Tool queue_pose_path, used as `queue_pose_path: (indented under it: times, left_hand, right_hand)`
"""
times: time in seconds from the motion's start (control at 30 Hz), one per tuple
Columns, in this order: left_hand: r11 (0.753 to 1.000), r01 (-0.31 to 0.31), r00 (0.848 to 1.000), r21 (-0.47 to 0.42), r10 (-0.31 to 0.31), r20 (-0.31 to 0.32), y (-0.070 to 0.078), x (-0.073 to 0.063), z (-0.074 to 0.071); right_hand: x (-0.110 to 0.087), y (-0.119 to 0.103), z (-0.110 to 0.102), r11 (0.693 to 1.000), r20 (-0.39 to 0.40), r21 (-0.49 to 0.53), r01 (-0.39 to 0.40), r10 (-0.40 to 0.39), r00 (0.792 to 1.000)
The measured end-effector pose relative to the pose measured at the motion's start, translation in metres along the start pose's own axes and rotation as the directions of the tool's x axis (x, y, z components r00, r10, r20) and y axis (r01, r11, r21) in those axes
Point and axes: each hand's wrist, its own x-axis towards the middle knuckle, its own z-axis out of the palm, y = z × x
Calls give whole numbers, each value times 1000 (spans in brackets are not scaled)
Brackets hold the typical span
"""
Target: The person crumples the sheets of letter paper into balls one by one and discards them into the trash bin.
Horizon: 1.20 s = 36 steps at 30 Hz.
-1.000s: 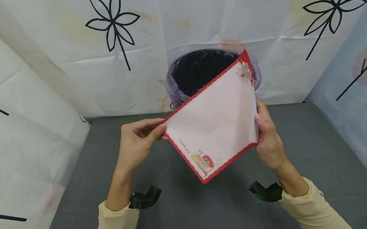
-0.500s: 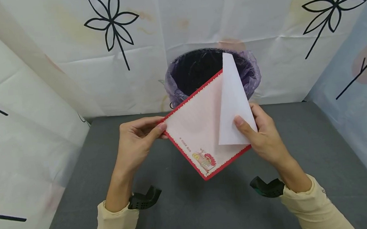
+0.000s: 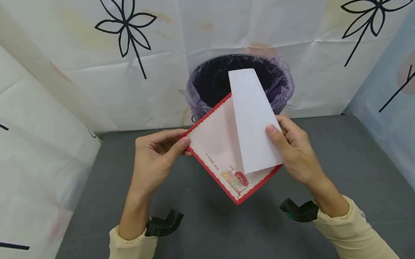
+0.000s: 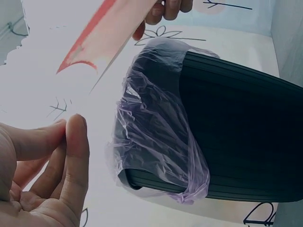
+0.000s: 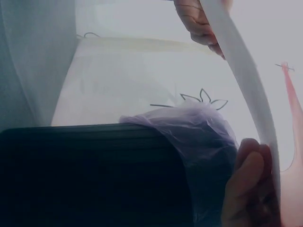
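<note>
A sheet of paper (image 3: 213, 139) with a red border and a small flower print is held up between both hands above the grey table (image 3: 215, 241). Its right part is folded over, so a white flap (image 3: 253, 118) of the back lies across the printed side. My left hand (image 3: 156, 155) pinches the left corner between thumb and fingers. On the right edge, my right hand (image 3: 297, 151) grips the fold, thumb on the white flap and fingers behind. In the left wrist view, the left fingertips (image 4: 77, 137) meet at the paper, which is washed out by glare there.
Behind the paper stands a dark bin (image 4: 241, 127) lined with a purple plastic bag (image 3: 197, 92), partly hidden by the sheet. White patterned cloth (image 3: 78, 42) hangs at the back and sides. A black camera mount (image 3: 163, 225) sits on each wrist.
The right part of the sheet has turned over leftwards, showing its white back, and the flap has grown wider. The right thumb moved left onto it; the left hand stayed nearly still.
</note>
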Motion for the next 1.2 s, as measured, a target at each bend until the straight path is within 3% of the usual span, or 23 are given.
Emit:
queue_pose_path:
  times: [0.23,0.4,0.53,0.63,0.73,0.93,1.2]
  left_hand:
    - [999,-13,1000,33,13,4,4,0,0]
    - [998,-42,999,56,41,13,5,0,1]
    - [997,-54,998,56,53,14,6,0,1]
    - [997,-60,998,40,60,14,6,0,0]
    - [997,-67,998,31,67,11,6,0,1]
    - [997,-73,997,27,73,9,6,-1,1]
    - [996,-67,998,65,66,15,6,-2,3]
  right_hand:
    - [3,-2,-7,1000,-5,25,-8,8,1000]
    - [5,-5,-14,999,103,-31,-18,21,994]
    - [6,-6,-22,999,250,-40,-5,15,968]
    - [7,-3,-27,998,351,58,10,-30,936]
    - [7,2,-26,990,390,136,31,-82,917]
    - [6,5,-19,990,302,120,76,-109,947]
    - [4,2,-11,992,121,120,31,-46,992]
